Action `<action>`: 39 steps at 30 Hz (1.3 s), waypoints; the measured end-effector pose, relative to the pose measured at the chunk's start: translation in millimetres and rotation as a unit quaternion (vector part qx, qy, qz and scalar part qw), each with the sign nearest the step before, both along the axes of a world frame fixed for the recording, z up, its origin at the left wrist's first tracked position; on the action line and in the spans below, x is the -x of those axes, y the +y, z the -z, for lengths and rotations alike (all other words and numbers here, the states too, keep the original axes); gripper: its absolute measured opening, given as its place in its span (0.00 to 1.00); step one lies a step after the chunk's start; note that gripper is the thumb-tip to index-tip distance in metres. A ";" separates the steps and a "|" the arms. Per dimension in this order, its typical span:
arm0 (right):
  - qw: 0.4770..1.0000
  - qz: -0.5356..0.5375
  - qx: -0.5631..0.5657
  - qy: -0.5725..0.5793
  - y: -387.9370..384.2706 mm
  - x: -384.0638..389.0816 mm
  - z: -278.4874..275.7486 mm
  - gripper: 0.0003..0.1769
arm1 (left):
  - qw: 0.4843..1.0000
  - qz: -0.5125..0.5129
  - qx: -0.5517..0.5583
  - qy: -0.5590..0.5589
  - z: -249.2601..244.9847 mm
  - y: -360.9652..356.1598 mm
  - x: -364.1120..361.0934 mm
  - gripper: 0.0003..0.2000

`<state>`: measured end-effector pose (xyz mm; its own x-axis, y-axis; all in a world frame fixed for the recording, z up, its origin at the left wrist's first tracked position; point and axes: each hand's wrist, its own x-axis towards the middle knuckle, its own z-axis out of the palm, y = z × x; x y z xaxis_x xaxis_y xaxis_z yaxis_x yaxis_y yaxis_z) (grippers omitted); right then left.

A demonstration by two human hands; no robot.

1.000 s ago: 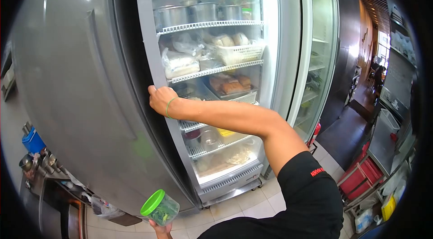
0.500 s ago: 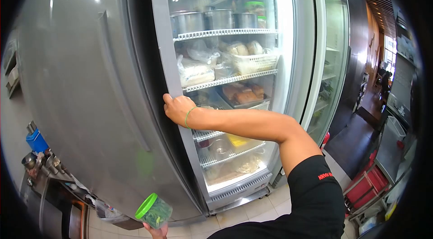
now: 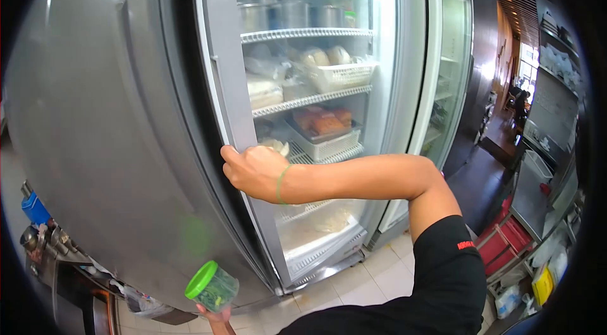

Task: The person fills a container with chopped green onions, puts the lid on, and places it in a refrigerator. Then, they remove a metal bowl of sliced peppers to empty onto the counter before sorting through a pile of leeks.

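My right hand (image 3: 256, 172) reaches across to the left edge of the glass fridge door (image 3: 227, 98), with its fingers curled round that edge. A green band circles the wrist. Low down, my left hand (image 3: 215, 314) holds a clear plastic jar (image 3: 220, 289) from below. The jar is tilted, has a bright green lid (image 3: 201, 280), and contains green leaves. Through the glass, shelves carry metal pots (image 3: 294, 15), a white basket (image 3: 344, 75) of pale round items, and a tray of orange-pink food (image 3: 324, 121). My forearm hides part of the lower shelves.
A large steel refrigerator (image 3: 95, 120) stands close on the left. Another glass-door fridge (image 3: 447, 63) is to the right. Beyond it are a dark walkway (image 3: 477, 183), a red bin (image 3: 506, 246) and a metal counter (image 3: 531, 199). Utensils (image 3: 57, 243) lie at far left.
The view has shifted, and the fridge door looks swung slightly outward, with my right hand still on its edge. The jar stays in my left hand, low in front.
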<state>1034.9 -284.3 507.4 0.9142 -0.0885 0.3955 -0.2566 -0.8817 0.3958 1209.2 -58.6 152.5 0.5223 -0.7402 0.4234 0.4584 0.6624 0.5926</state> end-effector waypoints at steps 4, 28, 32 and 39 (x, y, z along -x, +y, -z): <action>0.993 -0.107 0.039 -0.030 39.2 84.2 2.4 0.09 | 0.999 0.038 0.007 0.031 -4.5 -18.4 -4.8 0.49; 0.691 0.168 -0.057 -0.700 127.7 469.6 90.4 0.66 | 0.948 0.235 0.078 -0.199 -208.5 -216.8 176.8 0.51; 0.717 0.191 0.005 -0.671 99.9 521.8 102.9 0.47 | 0.943 0.249 0.061 -0.210 -202.1 -235.1 193.2 0.52; 0.631 0.353 0.219 -0.655 65.4 529.1 103.8 0.35 | 0.943 0.255 0.055 -0.207 -210.1 -269.3 196.0 0.59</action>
